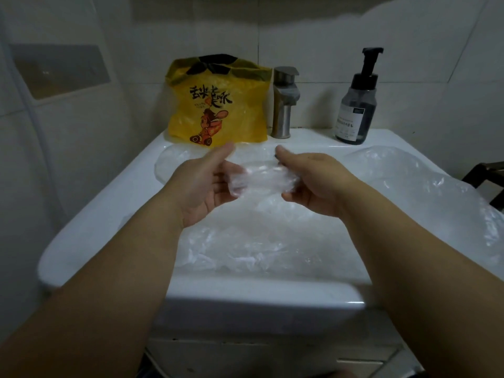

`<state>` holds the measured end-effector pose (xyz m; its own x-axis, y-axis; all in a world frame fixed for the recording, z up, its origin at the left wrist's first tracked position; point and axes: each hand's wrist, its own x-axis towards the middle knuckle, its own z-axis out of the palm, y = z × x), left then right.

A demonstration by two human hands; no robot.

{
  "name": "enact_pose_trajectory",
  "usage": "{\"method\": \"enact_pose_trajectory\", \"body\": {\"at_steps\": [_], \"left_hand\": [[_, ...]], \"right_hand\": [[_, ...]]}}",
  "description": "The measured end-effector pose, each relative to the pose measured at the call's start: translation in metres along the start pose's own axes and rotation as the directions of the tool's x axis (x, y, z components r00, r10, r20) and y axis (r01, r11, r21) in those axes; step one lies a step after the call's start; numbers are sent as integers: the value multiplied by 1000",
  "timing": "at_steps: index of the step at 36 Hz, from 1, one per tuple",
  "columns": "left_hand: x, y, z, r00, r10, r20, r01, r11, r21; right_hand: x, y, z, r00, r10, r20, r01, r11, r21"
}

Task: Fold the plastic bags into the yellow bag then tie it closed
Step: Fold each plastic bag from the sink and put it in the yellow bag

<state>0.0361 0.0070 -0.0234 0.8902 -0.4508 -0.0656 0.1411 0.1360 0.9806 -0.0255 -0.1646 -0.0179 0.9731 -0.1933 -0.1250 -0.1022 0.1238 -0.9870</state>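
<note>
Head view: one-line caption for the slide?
Left hand and right hand hold a crumpled clear bag above the sink; yellow bag stands by the faucet.

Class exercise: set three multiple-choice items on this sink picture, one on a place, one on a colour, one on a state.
1. Where does the yellow bag stand? A on the sink's back ledge, left of the tap; B in the basin; C on the floor.
2. What colour is the soap bottle's pump? A white; B black; C red.
3. The folded clear bag is: A inside the yellow bag; B lying untouched; C held by the left hand and right hand.
Answers: 1 A, it stands beside the tap. 2 B, the pump is black. 3 C, each hand grips one end.
</note>
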Motion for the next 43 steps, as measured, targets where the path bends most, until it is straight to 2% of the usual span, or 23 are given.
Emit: {"method": "enact_pose_trajectory", "body": {"at_steps": [3, 6, 13, 16, 19, 21, 25, 28, 33, 35, 38, 41, 43], "left_hand": [[2, -5, 1, 997, 73, -39, -66, 986, 155], [2, -7, -2, 995, 99, -24, -91, 970, 223], [3, -8, -4, 993, 112, 33, -116, 970, 215], [4, -10, -4, 988, 152, 21, -153, 959, 237], [7, -11, -7, 979, 204, -18, -189, 932, 309], [7, -14, -8, 959, 282, -33, -238, 863, 445], [11, -20, -9, 888, 459, 0, -322, 622, 714], [12, -22, -10, 845, 534, 30, -353, 516, 781], [11, -22, -10, 827, 558, 64, -361, 441, 822], [12, -22, -11, 836, 545, 68, -370, 468, 803], [11, -20, -10, 880, 472, 56, -365, 596, 715], [10, -17, -8, 929, 368, 34, -327, 777, 538], [9, -15, -6, 943, 331, 26, -308, 844, 440]], "right_hand": [[1, 2, 1, 999, -9, 34, 8, 1000, 5], [2, 2, 0, 999, -23, 34, 23, 1000, 6], [1, 3, -2, 999, -21, 36, 21, 1000, -7], [1, 5, -2, 999, -38, 35, 42, 993, -108], [3, 8, -1, 997, -69, 42, 78, 955, -286], [5, 10, -1, 993, -114, 42, 121, 907, -403], [9, 13, -2, 984, -174, 46, 172, 834, -525], [10, 14, -2, 977, -210, 48, 198, 790, -580], [10, 17, -4, 949, -315, 12, 238, 690, -683], [8, 15, -4, 936, -352, 10, 247, 636, -731], [6, 13, -6, 924, -382, 17, 277, 639, -718], [5, 10, -5, 929, -369, 11, 295, 725, -622], [5, 9, -5, 925, -380, -13, 322, 802, -503]]}}
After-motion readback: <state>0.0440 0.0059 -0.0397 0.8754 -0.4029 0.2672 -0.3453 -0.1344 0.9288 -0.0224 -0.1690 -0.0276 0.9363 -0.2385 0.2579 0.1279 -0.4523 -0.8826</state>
